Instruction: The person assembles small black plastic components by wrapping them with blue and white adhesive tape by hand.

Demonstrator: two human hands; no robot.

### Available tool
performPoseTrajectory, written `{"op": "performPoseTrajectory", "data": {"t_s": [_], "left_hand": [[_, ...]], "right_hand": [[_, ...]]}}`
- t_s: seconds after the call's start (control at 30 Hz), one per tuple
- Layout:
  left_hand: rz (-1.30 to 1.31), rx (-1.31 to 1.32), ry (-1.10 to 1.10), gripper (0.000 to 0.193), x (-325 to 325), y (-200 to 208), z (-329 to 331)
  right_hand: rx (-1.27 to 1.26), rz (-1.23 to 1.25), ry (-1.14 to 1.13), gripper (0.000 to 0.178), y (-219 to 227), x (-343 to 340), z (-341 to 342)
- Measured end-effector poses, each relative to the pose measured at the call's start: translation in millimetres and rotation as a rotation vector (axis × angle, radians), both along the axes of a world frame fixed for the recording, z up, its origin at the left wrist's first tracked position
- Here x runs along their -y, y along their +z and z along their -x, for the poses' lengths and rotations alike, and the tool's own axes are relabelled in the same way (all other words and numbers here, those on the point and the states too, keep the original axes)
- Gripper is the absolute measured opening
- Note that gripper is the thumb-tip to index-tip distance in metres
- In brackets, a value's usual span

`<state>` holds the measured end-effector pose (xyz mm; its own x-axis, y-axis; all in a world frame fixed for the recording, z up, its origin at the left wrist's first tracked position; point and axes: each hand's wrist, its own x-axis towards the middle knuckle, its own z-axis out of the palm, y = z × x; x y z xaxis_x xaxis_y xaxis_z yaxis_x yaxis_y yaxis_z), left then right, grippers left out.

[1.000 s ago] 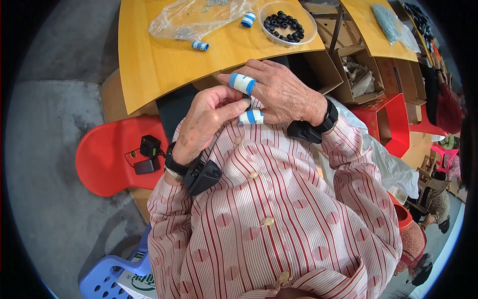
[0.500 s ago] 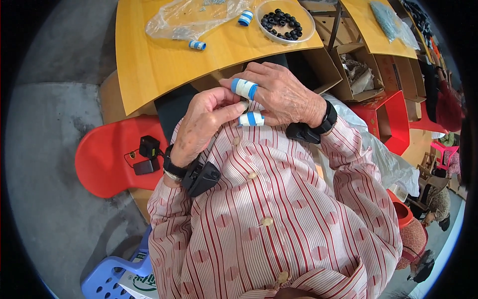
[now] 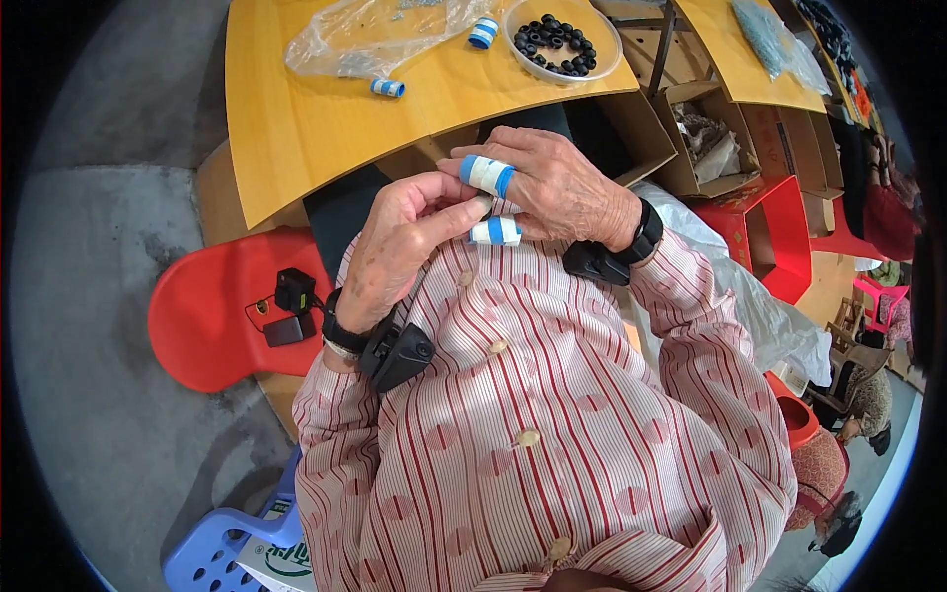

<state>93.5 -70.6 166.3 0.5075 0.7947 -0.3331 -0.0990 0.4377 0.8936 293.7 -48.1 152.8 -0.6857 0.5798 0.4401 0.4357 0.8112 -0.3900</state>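
While the L hand (image 3: 395, 237) holds thumb and index pinched tip-close against the R hand (image 3: 567, 187), whose fingers curl about halfway, whatever's btwn them is hidden, so can't tell what they grip. R hand wears 2 blue-white wraps (image 3: 487, 177), index & thumb, over the shirt (image 3: 533, 326), just off the table's (image 3: 286, 158) near edge. Bare yellow top runs btwn that edge & 2 loose rolls (image 3: 388, 89), w/ bowl (image 3: 619, 51) of black beads (image 3: 523, 44) nr the R corner.
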Motion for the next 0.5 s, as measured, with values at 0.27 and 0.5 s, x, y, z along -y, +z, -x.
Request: {"op": "performPoseTrajectory", "data": {"t_s": [0.27, 0.5], "left_hand": [[0.035, 0.109, 0.057, 0.027, 4.0, 1.4, 7.7], [-0.008, 0.022, -0.047, 0.027, 9.4, 0.7, 9.5]], "right_hand": [[0.018, -0.034, 0.022, 0.061, -4.1, -1.2, -5.6], [0.029, -0.012, 0.037, 0.055, -0.9, -0.5, -7.9]]}}
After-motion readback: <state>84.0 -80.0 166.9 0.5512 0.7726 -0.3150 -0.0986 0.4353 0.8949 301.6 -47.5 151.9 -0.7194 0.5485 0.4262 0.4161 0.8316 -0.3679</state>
